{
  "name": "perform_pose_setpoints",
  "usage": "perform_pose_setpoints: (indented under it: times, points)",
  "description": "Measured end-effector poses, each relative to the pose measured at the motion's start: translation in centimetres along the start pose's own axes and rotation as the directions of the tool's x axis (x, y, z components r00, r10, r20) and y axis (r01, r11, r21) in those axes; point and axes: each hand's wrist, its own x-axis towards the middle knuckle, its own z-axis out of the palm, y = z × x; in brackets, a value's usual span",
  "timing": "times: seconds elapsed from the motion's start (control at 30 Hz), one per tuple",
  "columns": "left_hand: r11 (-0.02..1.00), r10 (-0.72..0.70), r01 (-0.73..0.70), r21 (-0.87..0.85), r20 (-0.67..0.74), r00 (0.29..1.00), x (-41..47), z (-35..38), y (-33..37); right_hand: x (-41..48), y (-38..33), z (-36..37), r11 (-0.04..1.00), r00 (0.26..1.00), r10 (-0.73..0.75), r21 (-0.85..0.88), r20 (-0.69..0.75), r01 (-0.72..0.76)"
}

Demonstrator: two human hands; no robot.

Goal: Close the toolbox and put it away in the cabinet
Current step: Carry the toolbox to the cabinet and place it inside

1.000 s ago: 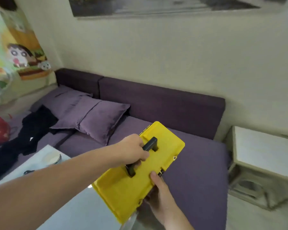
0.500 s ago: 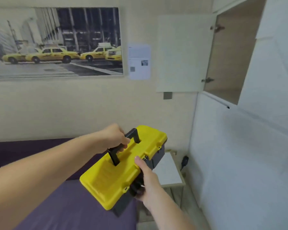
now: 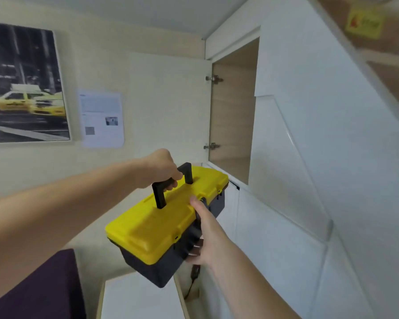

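The toolbox [image 3: 154, 229] has a yellow lid and a black body, and its lid is closed. It hangs in the air at chest height. My left hand [image 3: 164, 168] grips its black handle [image 3: 168, 185] from above. My right hand [image 3: 205, 236] holds the box's right long side, thumb on the lid's edge. Its far end points toward the open cabinet [image 3: 233, 116], a wood-lined compartment in a white wall unit, just beyond and above the box. The cabinet door [image 3: 168, 107] is swung wide open to the left, flat against the wall.
A white side table [image 3: 138, 298] stands below the toolbox, with a purple sofa [image 3: 39, 291] to its left. A black cable [image 3: 194, 279] hangs by the unit's base. A framed taxi picture [image 3: 23, 88] and a paper notice [image 3: 101, 118] are on the wall.
The view has swung right and up from the sofa to the cabinet. Both hands have carried the toolbox higher and nearer the open compartment, and it now sits more level.
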Motion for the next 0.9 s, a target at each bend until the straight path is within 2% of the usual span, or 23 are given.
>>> perform_pose_setpoints:
  times: [0.3,0.43,0.63,0.9]
  points:
    - [0.997,0.079,-0.079,0.025,0.005,0.997,16.6,0.9,6.2,10.8,-12.3,-1.1,0.997,0.998,-0.067,0.04,0.006,0.067]
    - [0.997,0.075,-0.075,0.006,0.007,0.997,23.8,1.8,7.5,15.6,-15.6,-2.6,0.975,0.978,-0.207,0.091,0.039,0.203]
    - [0.997,0.066,-0.065,-0.034,0.031,0.997,33.9,4.7,8.7,23.5,-17.4,-4.2,0.943,0.943,-0.309,-0.088,0.127,0.321]
    - [0.991,0.117,-0.109,-0.075,0.11,0.987,46.5,9.0,10.2,32.8,-21.3,-3.7,0.794,0.815,-0.58,-0.226,-0.004,0.564]
